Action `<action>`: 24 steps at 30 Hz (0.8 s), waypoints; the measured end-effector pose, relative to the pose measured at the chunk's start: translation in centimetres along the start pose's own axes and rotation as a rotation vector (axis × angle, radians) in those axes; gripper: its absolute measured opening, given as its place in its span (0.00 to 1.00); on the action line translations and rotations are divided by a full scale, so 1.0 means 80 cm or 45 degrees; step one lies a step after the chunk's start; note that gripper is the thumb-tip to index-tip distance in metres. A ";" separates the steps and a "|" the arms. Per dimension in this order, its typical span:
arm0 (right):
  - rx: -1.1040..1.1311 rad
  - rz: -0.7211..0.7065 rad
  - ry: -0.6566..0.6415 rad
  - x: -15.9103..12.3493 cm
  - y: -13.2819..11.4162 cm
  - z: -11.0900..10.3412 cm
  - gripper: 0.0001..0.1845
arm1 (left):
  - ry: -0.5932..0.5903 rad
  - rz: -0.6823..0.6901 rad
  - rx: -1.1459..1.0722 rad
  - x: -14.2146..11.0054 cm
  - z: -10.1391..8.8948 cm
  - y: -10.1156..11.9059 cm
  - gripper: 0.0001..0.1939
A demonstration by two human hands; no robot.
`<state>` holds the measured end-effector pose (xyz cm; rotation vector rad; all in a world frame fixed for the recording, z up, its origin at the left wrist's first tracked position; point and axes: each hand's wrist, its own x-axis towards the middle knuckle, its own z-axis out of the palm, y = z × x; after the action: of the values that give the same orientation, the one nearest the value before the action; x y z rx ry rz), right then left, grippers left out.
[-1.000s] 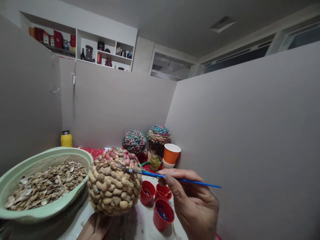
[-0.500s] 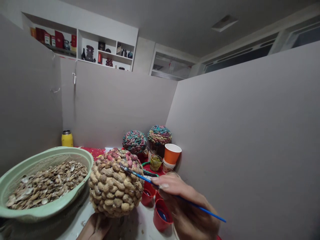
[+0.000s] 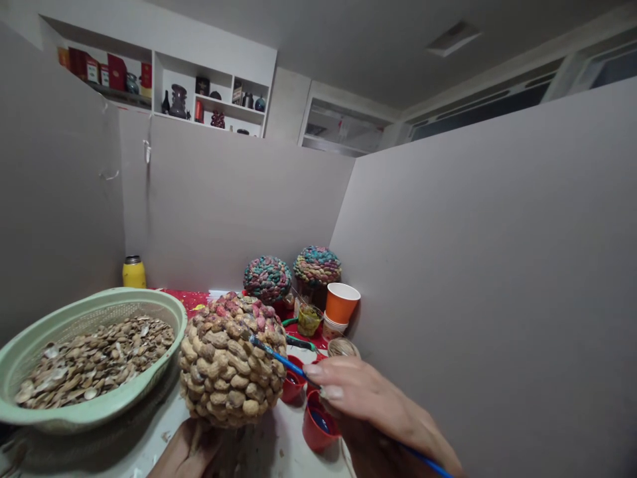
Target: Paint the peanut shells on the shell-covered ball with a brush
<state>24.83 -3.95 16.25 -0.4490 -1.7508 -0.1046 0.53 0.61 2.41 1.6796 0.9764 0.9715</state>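
A ball covered in peanut shells (image 3: 231, 372) is in front of me, mostly plain tan, with pink and red patches on top. My left hand (image 3: 186, 448) holds it from below; most of those fingers are hidden under the ball. Pinched in my right hand (image 3: 378, 411) is a blue paintbrush (image 3: 286, 362), its bristle end at the ball's upper right side. Two red cups stand beside the ball; the nearer red cup (image 3: 318, 431) holds dark blue liquid, and the other red cup (image 3: 293, 387) is partly hidden behind the brush.
On the left is a green basket (image 3: 174, 309) of loose shells. Behind stand two painted shell balls (image 3: 267, 277), a yellow bottle (image 3: 134, 272), an orange paper cup (image 3: 341, 305) and a cup of yellow-green matter (image 3: 309, 322). Grey panels (image 3: 239, 206) enclose the table.
The brush tip has moved slightly right along the ball, and my right hand has shifted a little right and down. The ball stays in my left hand.
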 end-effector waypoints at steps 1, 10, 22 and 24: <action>-0.012 -0.008 -0.019 0.001 0.000 0.000 0.17 | -0.007 -0.006 0.010 0.000 0.000 -0.002 0.29; -0.057 0.013 -0.031 -0.008 -0.001 -0.009 0.24 | 0.021 -0.084 0.028 0.000 0.000 -0.012 0.37; -0.135 -0.058 -0.054 -0.008 0.005 -0.008 0.25 | 0.096 -0.101 -0.061 -0.003 0.002 -0.006 0.34; -0.142 -0.044 -0.029 -0.010 0.003 -0.010 0.25 | 0.079 -0.094 -0.057 -0.003 0.000 -0.010 0.33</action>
<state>25.77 -4.16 15.63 -0.5032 -1.7813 -0.2233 0.35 0.61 1.59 1.5740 1.0431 0.9948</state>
